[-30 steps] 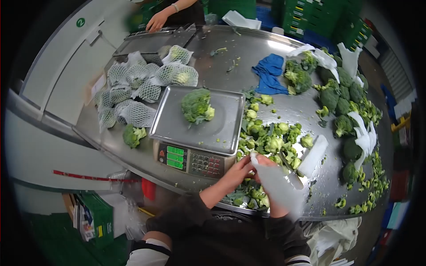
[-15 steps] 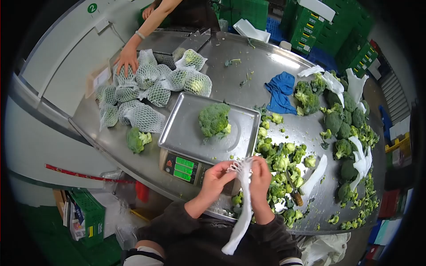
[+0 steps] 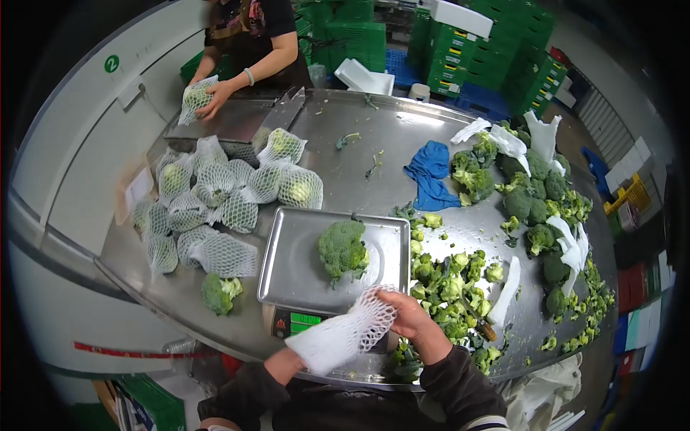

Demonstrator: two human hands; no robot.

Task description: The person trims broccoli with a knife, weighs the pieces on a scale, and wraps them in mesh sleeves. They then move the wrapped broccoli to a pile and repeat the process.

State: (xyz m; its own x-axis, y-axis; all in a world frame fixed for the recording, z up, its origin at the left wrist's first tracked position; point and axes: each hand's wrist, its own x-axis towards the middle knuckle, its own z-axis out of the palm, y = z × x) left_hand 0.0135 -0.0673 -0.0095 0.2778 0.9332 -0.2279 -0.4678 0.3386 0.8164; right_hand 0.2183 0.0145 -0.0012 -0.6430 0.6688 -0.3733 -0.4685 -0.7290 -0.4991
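Observation:
A white foam net sleeve [image 3: 338, 336] is drawn over my left hand [image 3: 316, 348], whose fingers are hidden inside it. My right hand [image 3: 408, 314] pinches the sleeve's open-mesh end. Just beyond the net, a broccoli head [image 3: 342, 248] lies on the steel tray of the scale [image 3: 287, 287]. The scale's green display [image 3: 305, 320] is partly covered by the sleeve. Another broccoli head [image 3: 220, 293] lies left of the scale, beside several net-wrapped heads [image 3: 215, 184].
A co-worker [image 3: 251, 50] holds a netted head [image 3: 195, 99] at the far left. Right of the scale lie cut broccoli pieces [image 3: 453, 281], a knife [image 3: 486, 329], a blue cloth [image 3: 431, 176], loose nets [image 3: 507, 291] and piled broccoli heads [image 3: 535, 194].
The sleeve, earlier hanging bunched between both hands, is now spread over my left hand. The co-worker has lifted a netted head from the pile. The view has tilted upward.

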